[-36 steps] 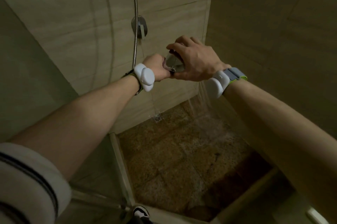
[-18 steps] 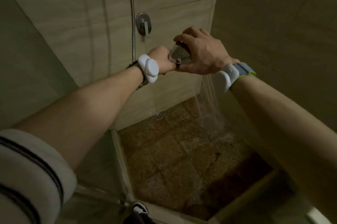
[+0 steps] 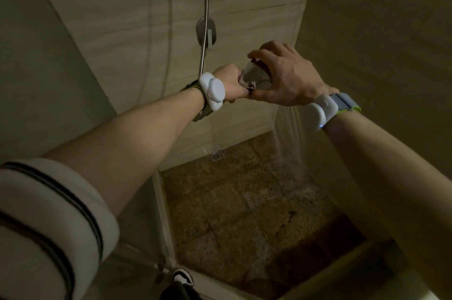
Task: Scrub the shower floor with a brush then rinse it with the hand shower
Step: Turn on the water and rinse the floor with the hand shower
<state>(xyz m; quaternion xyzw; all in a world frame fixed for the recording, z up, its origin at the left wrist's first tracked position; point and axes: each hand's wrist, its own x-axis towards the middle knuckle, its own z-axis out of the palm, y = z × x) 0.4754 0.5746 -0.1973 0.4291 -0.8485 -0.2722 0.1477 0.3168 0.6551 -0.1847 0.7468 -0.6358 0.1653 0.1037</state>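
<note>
Both hands hold the chrome hand shower [image 3: 254, 76] at chest height in front of the back wall. My left hand [image 3: 230, 82] grips its handle, and my right hand [image 3: 286, 74] cups the round head from above. Water [image 3: 289, 143] streams down from the head onto the far right part of the brown stone shower floor [image 3: 232, 214], which looks wet. The metal hose [image 3: 205, 18] rises from my left wrist up the wall. No brush is in view.
A wall mixer valve [image 3: 206, 34] sits on the tiled back wall behind the hose. A small floor drain [image 3: 216, 156] lies at the back edge of the floor. A glass panel with its frame [image 3: 161, 216] borders the left side, a raised curb [image 3: 342, 265] the front. My shoe [image 3: 182, 279] stands by the threshold.
Both hands and the hand shower have risen a little and shifted right, and the water stream now lands further right on the floor.
</note>
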